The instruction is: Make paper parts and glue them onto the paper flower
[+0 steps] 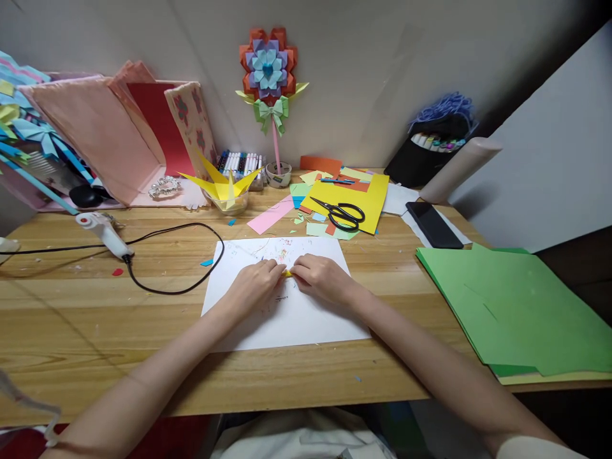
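My left hand (255,285) and my right hand (321,278) meet over a white sheet of paper (287,319) on the wooden desk (95,319). Both pinch a tiny yellow paper piece (287,273) between their fingertips. The fingers of both hands are curled closed around it, and most of the piece is hidden. Small paper crumbs and marks dot the white sheet just beyond the hands.
A glue gun (102,233) with its black cord (182,290) lies left. Black scissors (342,214) rest on yellow paper (354,197). A phone (433,224) and green paper stack (521,312) are right. A paper flower (268,67), markers (241,162) and a yellow folded shape (224,185) stand behind.
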A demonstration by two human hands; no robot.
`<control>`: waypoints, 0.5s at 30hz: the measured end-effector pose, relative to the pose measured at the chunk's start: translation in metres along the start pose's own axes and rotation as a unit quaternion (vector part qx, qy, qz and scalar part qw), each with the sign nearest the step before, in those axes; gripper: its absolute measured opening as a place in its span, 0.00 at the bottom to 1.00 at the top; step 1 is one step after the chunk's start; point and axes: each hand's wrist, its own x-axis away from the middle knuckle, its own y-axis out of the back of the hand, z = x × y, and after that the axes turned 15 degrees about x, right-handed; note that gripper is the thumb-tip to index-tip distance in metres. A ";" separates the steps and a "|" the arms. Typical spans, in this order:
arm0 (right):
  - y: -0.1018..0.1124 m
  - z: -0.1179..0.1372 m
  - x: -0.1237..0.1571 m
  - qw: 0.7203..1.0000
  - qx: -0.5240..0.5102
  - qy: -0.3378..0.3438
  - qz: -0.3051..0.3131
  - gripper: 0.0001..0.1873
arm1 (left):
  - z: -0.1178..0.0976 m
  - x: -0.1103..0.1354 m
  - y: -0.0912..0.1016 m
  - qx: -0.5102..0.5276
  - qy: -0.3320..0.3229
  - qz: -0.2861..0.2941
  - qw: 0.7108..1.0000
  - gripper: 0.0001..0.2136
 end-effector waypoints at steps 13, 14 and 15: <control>0.010 -0.006 0.004 0.976 -0.214 -0.038 0.025 0.06 | 0.006 -0.001 0.005 0.264 0.062 -0.008 0.962 0.08; 0.010 -0.006 0.004 0.974 -0.220 -0.038 0.027 0.06 | 0.007 -0.001 0.005 0.267 0.063 -0.005 0.962 0.09; 0.008 -0.006 0.004 0.974 -0.224 -0.039 0.027 0.05 | 0.007 -0.001 0.004 0.266 0.060 -0.004 0.962 0.09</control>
